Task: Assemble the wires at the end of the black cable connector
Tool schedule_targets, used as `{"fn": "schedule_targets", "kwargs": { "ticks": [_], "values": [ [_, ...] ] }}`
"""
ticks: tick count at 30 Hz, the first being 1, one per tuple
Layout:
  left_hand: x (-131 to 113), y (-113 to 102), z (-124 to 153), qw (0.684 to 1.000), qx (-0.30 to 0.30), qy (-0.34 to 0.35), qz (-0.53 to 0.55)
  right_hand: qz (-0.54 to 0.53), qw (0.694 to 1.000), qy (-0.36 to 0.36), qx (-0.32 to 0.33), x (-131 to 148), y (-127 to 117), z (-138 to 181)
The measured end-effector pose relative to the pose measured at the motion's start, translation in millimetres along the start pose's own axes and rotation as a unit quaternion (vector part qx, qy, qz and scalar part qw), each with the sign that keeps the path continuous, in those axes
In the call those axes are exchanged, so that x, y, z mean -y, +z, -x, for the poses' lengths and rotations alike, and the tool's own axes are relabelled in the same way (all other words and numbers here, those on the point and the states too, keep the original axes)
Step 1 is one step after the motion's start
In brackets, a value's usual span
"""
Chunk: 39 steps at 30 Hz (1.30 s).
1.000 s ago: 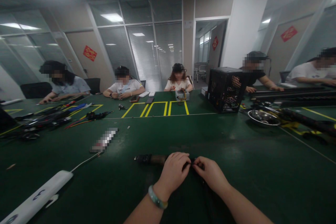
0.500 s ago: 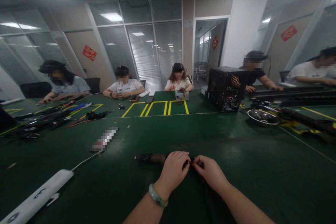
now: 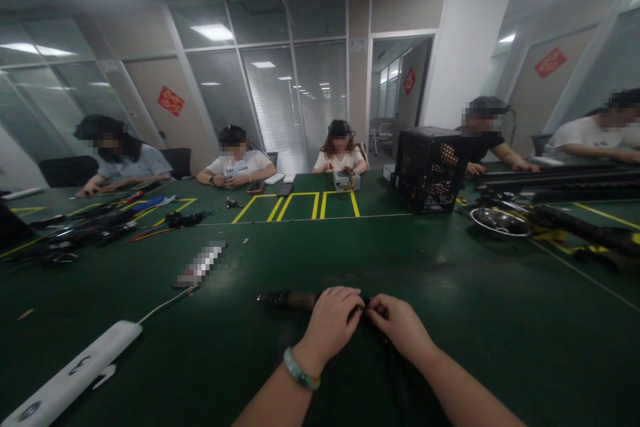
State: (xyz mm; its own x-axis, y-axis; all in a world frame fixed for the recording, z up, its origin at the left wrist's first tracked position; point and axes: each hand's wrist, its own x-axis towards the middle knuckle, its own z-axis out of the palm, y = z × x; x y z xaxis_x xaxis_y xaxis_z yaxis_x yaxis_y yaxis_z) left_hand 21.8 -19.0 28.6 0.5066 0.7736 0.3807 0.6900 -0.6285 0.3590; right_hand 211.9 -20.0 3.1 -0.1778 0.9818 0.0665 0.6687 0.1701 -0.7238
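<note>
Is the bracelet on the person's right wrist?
No, the green bracelet circles the wrist of the left hand, not the right hand.

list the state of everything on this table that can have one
left hand, fingers curled, pinching the small dark piece
right hand, fingers curled, pinching the same piece
dark tube, lying flat, one end hidden by the left hand
white power strip, lying flat, cord attached
black computer case, upright
metal bowl, upright

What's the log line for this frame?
left hand: gripping rod | right hand: pinching dark part at rod end | rod: on table
</note>
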Motion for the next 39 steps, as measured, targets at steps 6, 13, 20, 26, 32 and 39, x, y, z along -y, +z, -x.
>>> {"fn": "schedule_targets", "kwargs": {
  "ticks": [6, 13, 20, 26, 32, 39],
  "values": [
    [3.5, 5.2, 0.7, 1.0, -0.005, -0.003, -0.004, -0.004, 1.0, -0.002, -0.004, -0.4, 0.3, -0.5],
    [1.4, 0.6, 1.6, 1.0, -0.002, -0.009, 0.003, -0.011, 1.0, 0.0, 0.01, 0.3, -2.3, 1.8],
    [5.4, 6.7, 0.9, 1.0, -0.017, -0.013, -0.011, -0.006, 1.0, -0.01, -0.004, -1.6, -0.7, 0.8],
    [2.0, 1.4, 1.7, 1.0, -0.025, -0.006, -0.005, -0.01, 1.0, -0.008, -0.003, -3.0, 0.8, 1.1],
    [3.6, 3.6, 1.0, 1.0, -0.028, -0.001, -0.001, -0.007, 1.0, -0.01, -0.008, -1.4, 0.6, 0.9],
    [0.9, 0.6, 1.9, 0.999, -0.038, 0.005, 0.016, -0.001, 1.0, -0.019, -0.005, -1.9, 0.9, 0.7]
  ]
}}
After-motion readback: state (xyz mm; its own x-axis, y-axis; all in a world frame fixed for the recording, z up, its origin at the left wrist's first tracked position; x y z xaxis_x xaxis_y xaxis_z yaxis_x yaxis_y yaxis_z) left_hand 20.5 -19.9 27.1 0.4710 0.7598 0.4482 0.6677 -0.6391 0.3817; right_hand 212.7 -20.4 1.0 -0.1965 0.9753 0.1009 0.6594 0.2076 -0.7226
